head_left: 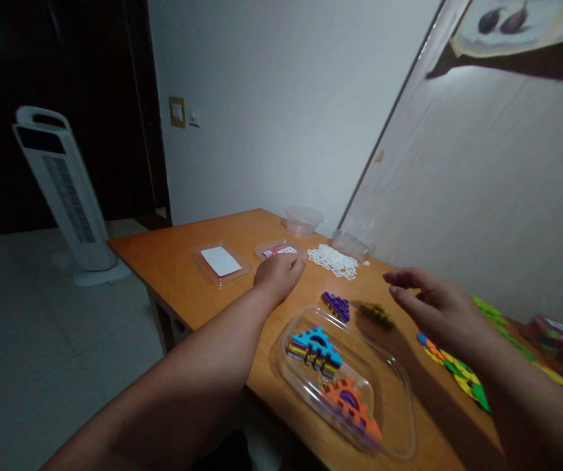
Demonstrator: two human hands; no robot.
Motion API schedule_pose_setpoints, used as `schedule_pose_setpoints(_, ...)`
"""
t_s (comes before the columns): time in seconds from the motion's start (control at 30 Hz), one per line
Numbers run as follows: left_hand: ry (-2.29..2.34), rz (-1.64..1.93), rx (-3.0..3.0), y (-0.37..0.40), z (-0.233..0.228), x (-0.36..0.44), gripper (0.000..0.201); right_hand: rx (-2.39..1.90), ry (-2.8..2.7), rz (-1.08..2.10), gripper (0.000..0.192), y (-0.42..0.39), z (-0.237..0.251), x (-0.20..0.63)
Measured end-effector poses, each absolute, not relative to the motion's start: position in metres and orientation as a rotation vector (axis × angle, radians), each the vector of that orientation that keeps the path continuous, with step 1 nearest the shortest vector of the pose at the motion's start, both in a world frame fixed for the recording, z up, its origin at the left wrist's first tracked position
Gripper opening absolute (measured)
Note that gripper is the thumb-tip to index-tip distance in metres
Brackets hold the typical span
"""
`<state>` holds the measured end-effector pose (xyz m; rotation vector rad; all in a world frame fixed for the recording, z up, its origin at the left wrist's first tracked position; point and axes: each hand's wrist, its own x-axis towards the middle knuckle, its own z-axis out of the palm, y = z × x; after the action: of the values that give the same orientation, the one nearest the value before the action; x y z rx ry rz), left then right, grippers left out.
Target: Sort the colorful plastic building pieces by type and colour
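My left hand (pixel 279 274) rests knuckles-up on the wooden table (pixel 173 261), fingers curled, right at a small clear tray with red and white pieces (pixel 276 249); whether it grips anything is hidden. My right hand (pixel 433 304) hovers open, fingers spread, above the table near a small olive-green foam piece (pixel 378 314). A purple foam piece (pixel 336 305) lies between the hands. In front of me a clear plastic tray (pixel 399 418) holds a stack of blue, yellow and purple foam pieces (pixel 315 350) and an orange stack (pixel 353 405).
A heap of white flat pieces (pixel 333 260) lies by the wall. A clear lid with a white card (pixel 220 261), a clear bowl (pixel 304 220) and another clear container (pixel 350 245) stand farther back. Colourful foam pieces (pixel 455 373) lie right. A white tower fan (pixel 63 190) stands on the floor left.
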<state>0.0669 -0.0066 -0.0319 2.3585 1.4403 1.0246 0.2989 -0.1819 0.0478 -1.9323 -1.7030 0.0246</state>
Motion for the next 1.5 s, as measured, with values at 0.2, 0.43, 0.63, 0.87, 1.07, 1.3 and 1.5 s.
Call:
schedule_pose_setpoints(0.2, 1.424, 0.99, 2.36, -0.006, -0.03, 0.065, 0.06, -2.083, -1.698, 0.062, 0.044, -0.163, 0.003, 0.352)
schedule_pose_setpoints(0.43, 1.447, 0.966, 2.384, -0.004, -0.032, 0.066, 0.058, -2.038, -1.763, 0.2, 0.044, -0.157, -0.02, 0.345)
schedule_pose_setpoints(0.63, 1.445, 0.993, 2.391, -0.003, -0.033, 0.066, 0.058, -2.053, -1.721, 0.13, 0.04, -0.161, -0.003, 0.338)
schedule_pose_setpoints(0.87, 1.44, 0.99, 2.365, -0.005, -0.031, 0.066, 0.058, -1.849, -1.937, 0.452, 0.042, -0.203, 0.057, 0.282)
schedule_pose_setpoints(1.07, 1.435, 0.989, 2.38, -0.004, -0.032, 0.066, 0.059, -1.767, -2.241, 0.623, 0.024, -0.239, 0.07, 0.232)
schedule_pose_setpoints(1.3, 1.45, 1.006, 2.372, -0.005, -0.033, 0.067, 0.061, -1.787, -2.225, 0.699, 0.024, -0.249, 0.067, 0.222)
schedule_pose_setpoints(1.5, 1.45, 0.993, 2.381, -0.004, -0.032, 0.067, 0.059, -1.725, -1.969, 0.587, 0.029, -0.23, 0.062, 0.263)
